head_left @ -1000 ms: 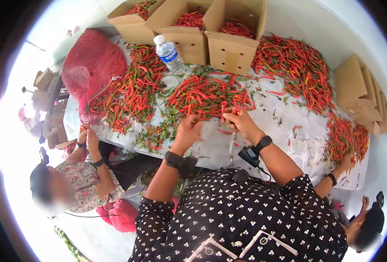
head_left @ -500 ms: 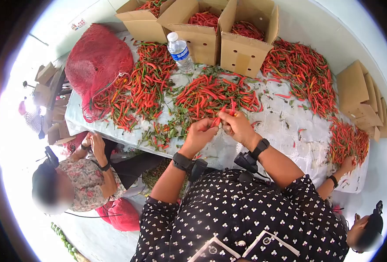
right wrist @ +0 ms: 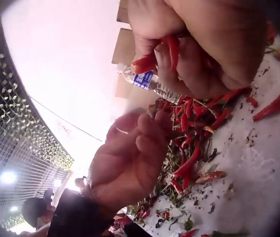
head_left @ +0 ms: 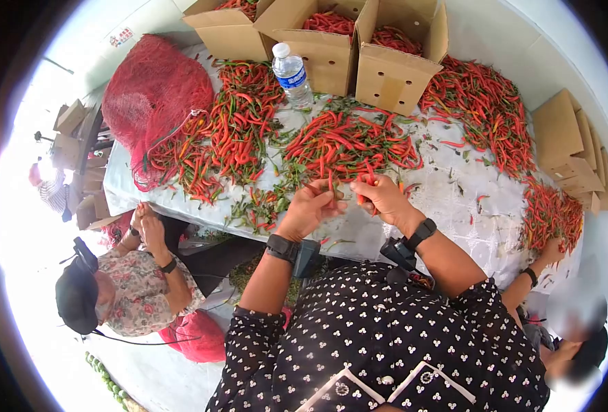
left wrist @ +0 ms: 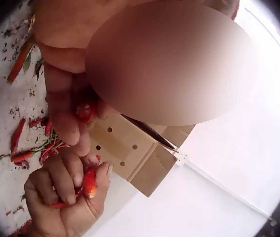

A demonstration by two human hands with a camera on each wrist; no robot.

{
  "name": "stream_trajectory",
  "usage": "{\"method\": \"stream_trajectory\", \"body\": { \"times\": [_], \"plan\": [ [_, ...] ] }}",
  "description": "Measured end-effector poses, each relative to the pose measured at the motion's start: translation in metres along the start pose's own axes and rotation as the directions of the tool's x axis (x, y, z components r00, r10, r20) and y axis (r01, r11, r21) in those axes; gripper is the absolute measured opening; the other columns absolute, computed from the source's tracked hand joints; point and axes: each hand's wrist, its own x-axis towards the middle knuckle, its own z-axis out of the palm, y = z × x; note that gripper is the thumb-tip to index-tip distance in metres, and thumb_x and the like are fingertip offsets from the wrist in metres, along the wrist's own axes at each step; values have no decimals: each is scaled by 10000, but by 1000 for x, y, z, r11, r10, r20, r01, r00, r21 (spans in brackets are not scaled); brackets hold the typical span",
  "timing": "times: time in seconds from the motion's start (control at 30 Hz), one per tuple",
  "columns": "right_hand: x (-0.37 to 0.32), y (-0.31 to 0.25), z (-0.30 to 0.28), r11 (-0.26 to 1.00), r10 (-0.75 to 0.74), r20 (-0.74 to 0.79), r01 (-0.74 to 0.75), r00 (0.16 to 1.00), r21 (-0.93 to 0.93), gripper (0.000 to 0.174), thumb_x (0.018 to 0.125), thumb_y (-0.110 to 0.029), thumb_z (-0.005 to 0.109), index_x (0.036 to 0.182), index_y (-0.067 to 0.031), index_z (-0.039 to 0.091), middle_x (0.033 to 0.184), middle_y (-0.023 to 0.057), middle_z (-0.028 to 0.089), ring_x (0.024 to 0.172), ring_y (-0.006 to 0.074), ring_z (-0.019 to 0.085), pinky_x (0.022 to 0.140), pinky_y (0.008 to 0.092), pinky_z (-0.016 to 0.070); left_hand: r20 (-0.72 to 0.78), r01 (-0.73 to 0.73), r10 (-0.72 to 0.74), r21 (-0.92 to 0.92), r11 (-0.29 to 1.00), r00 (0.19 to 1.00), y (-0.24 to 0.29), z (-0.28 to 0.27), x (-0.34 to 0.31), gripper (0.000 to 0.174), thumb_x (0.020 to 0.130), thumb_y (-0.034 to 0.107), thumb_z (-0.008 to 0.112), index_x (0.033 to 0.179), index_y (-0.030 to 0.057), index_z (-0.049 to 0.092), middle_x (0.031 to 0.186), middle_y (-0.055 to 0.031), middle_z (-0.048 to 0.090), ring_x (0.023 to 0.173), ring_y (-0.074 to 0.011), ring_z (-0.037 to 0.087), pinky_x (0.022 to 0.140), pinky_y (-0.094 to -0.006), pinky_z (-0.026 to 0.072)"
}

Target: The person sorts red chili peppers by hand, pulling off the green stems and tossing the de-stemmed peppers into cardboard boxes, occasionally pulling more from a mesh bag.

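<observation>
My left hand (head_left: 309, 211) and right hand (head_left: 389, 200) are raised over the near side of the table, a small gap between them. The right hand's curled fingers grip red chili peppers (right wrist: 145, 64), their blunt ends sticking out by the thumb. Between the left thumb and fingers is a red chili pepper (left wrist: 85, 111), seen end-on in the left wrist view; its length is mostly hidden by the hand. Just beyond both hands lies a pile of red chilies (head_left: 348, 141) mixed with green stems.
A water bottle (head_left: 291, 75) stands behind the pile, before cardboard boxes (head_left: 393, 81) holding chilies. A red mesh sack (head_left: 154, 103) lies at the left, more chilies (head_left: 482, 113) at the right. One person (head_left: 146, 281) sits left; another person's hand (head_left: 553, 250) touches chilies at right.
My hands came together over the chilies half a second ago, then drew slightly apart. Chilies stay in the right hand. The person at the left has raised their hands from the sack's edge.
</observation>
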Motion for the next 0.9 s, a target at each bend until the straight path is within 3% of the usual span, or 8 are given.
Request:
{"method": "stream_trajectory", "body": {
  "times": [0.07, 0.27, 0.3, 0.37, 0.5, 0.57, 0.67, 0.9],
  "plan": [
    [-2, -6, 13, 986, -42, -80, 28, 996, -167, 149, 784, -211, 642, 793, -81, 571, 605, -2, 543, 404, 47, 400, 352, 207, 288, -67, 40, -22, 287, 957, 997, 5, 4, -4, 285, 867, 72, 483, 1138, -11, 452, 922, -92, 622, 702, -163, 630, 575, -235, 496],
    [9, -5, 28, 947, -139, -13, 129, 990, -293, 138, 780, -165, 634, 813, -39, 587, 629, 17, 570, 460, 53, 455, 384, 212, 324, 58, -46, 20, 488, 872, 998, 7, -1, -8, 325, 875, 103, 489, 1181, 32, 403, 910, -112, 609, 667, -170, 634, 539, -235, 481],
    [10, -5, 28, 947, -139, -14, 129, 990, -294, 138, 780, -165, 634, 813, -39, 587, 629, 17, 570, 460, 53, 455, 384, 212, 324, 59, -47, 21, 486, 872, 998, 7, 0, -8, 325, 875, 103, 489, 1181, 32, 403, 910, -112, 609, 667, -170, 634, 539, -235, 481],
    [15, -3, 28, 981, -137, -93, 123, 986, -149, 130, 783, -157, 636, 818, -42, 586, 629, 14, 565, 482, 54, 465, 406, 204, 334, -19, 2, 2, 224, 975, 1000, 5, 3, -9, 316, 876, 96, 480, 1178, 33, 410, 917, -109, 612, 618, -137, 611, 537, -220, 472],
    [17, -6, 18, 989, -148, -83, 145, 985, -41, 130, 805, -179, 632, 788, -70, 564, 595, 3, 539, 438, 45, 425, 388, 178, 298, 35, 6, -8, 51, 999, 999, 8, -9, -12, 343, 866, 99, 477, 1187, 4, 401, 927, -89, 610, 657, -122, 610, 582, -233, 503],
    [14, -8, 21, 987, -146, -69, 141, 987, -71, 130, 805, -178, 631, 796, -68, 562, 602, 6, 543, 438, 45, 421, 388, 180, 300, 34, -1, -11, 339, 941, 999, 13, -8, -13, 371, 869, 104, 477, 1223, 23, 401, 864, -68, 619, 600, -109, 589, 542, -223, 486],
    [10, -9, 26, 978, -140, -69, 127, 988, -168, 131, 812, -178, 623, 828, -63, 563, 616, 10, 553, 437, 44, 413, 385, 184, 305, 91, -57, 10, 531, 845, 996, 17, 7, -11, 447, 859, 87, 478, 1289, 39, 367, 770, -52, 614, 524, -92, 545, 489, -218, 452],
    [1, -14, 27, 955, -134, -19, 124, 991, -271, 132, 812, -175, 614, 856, -59, 569, 619, 1, 552, 458, 45, 446, 390, 184, 321, 141, -169, 95, 727, 666, 985, 20, 25, -11, 550, 838, 57, 464, 1355, 42, 277, 713, -50, 599, 487, -80, 508, 460, -215, 421]
  ]
}}
